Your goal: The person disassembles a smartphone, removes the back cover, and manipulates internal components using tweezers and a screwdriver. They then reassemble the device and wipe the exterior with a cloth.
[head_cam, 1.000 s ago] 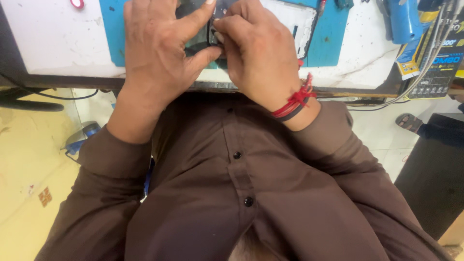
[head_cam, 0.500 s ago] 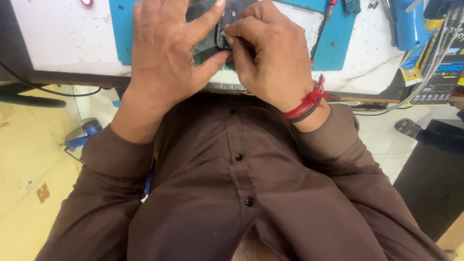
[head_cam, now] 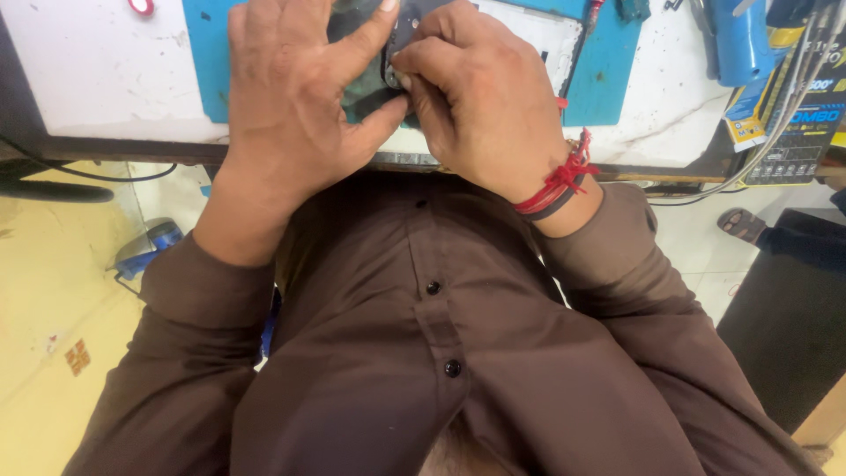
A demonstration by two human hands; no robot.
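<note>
**Head cam check-in: both hands on a small dark device at the bench edge**

Head view looks straight down, so here's what I can make out. 2 hands are bunched over a small dark device point(head_cam: 397, 48) sitting on a blue work mat point(head_cam: 608, 79) on the white bench point(head_cam: 97, 70). Left hand point(head_cam: 295, 106) wraps it from the side, thumb stretched over the top, fingers curled around it. Right hand point(head_cam: 480, 101), red thread band point(head_cam: 555, 181) on the wrist, pinches at the device's edge with bent fingertips.

Progress-wise, my guess is mid-job: the device looks partly open, but the hands hide most of it, so I can't tell what's off or left to do. A red-handled tool point(head_cam: 592, 13) lies untouched on the mat.
</note>
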